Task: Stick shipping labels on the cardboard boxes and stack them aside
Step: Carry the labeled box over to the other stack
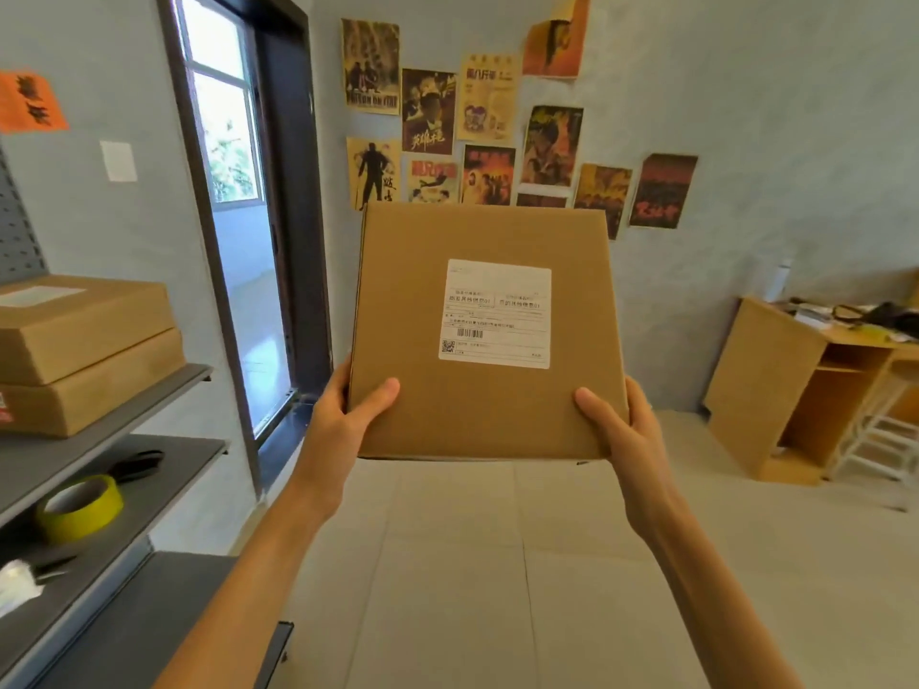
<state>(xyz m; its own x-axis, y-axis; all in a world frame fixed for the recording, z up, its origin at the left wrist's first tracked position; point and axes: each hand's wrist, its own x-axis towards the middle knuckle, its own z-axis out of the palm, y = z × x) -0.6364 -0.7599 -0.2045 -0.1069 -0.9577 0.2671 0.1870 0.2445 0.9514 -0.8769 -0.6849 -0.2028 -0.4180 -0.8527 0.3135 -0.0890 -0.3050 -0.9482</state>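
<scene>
The flat brown cardboard box, white label applied, is gripped by left hand and right hand; it should be kept level and squared onto the stacked boxes.

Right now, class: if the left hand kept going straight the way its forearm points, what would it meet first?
Probably the poster wall behind the labelled box the left hand grips; depth is unclear.

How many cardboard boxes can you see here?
3: one labelled box held up in both hands, two stacked boxes on the left shelf. Others may lie out of view.
</scene>
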